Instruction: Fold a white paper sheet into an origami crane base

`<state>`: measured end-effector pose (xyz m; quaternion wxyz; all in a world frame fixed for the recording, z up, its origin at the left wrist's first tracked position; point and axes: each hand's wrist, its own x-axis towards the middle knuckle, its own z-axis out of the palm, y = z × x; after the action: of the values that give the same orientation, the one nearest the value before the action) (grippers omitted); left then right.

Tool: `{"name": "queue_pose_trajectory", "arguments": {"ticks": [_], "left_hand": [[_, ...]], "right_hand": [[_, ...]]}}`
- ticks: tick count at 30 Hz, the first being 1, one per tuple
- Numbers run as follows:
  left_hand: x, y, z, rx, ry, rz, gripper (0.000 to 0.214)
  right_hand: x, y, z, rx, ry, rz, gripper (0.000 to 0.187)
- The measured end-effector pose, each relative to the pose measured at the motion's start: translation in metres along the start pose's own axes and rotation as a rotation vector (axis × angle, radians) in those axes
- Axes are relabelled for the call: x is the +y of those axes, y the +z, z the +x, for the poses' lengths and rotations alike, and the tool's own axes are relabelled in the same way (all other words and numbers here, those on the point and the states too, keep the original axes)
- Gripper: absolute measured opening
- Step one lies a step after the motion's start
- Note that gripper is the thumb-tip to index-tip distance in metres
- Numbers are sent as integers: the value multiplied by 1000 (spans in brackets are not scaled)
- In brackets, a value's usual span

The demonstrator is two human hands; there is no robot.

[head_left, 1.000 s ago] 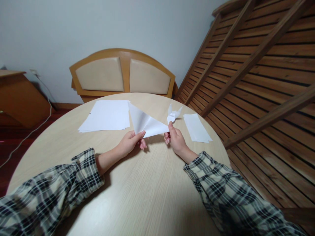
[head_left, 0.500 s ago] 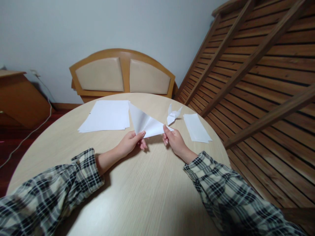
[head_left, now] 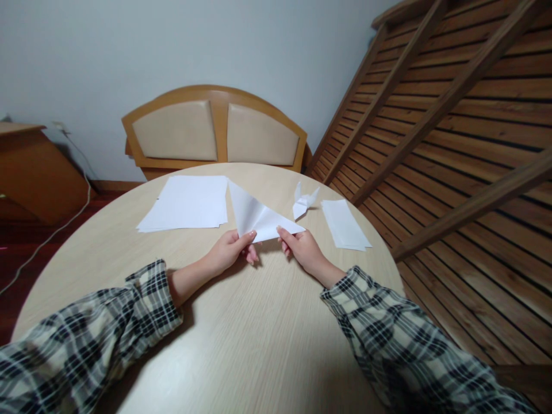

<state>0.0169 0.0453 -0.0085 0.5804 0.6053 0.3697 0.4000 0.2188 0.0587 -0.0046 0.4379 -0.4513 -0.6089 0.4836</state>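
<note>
A white sheet folded into a triangle (head_left: 255,215) is held just above the round pale wooden table (head_left: 241,345). My left hand (head_left: 228,251) pinches its near left edge between thumb and fingers. My right hand (head_left: 302,248) grips the near right edge, thumb on top. Both arms wear plaid sleeves. A small folded paper figure (head_left: 304,201) sits on the table just beyond my right hand.
A stack of white sheets (head_left: 187,202) lies at the far left of the table, and a narrow paper strip (head_left: 345,224) lies at the far right. A padded wooden headboard (head_left: 215,131) stands behind the table. A slatted wooden frame (head_left: 452,132) leans on the right.
My right hand has slid leftward along the folded sheet's near edge, away from the small paper figure. The left hand has stayed put.
</note>
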Motion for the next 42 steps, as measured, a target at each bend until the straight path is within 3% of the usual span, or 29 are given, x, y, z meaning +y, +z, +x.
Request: {"name": "queue_pose_trajectory", "arguments": {"ticks": [9,15,24,36,42], "left_hand": [[-3,2,0,-25,-48,-50,36],[-6,2,0,-83,-56,-5,32],[-5,0,1,-64,-39,9,35],[-3,1,-1,-84,-42,41,34],[-2,3,-1,-54,-42,10,36]], "right_hand": [[2,0,2,101,-31,-117,51],[4,-1,4,176,-71,-12,48],[-1,4,-2,12,-52,14,44],[-2,4,-2,111,-123,-62,39],[0,7,-2,27,-95,4,40]]}}
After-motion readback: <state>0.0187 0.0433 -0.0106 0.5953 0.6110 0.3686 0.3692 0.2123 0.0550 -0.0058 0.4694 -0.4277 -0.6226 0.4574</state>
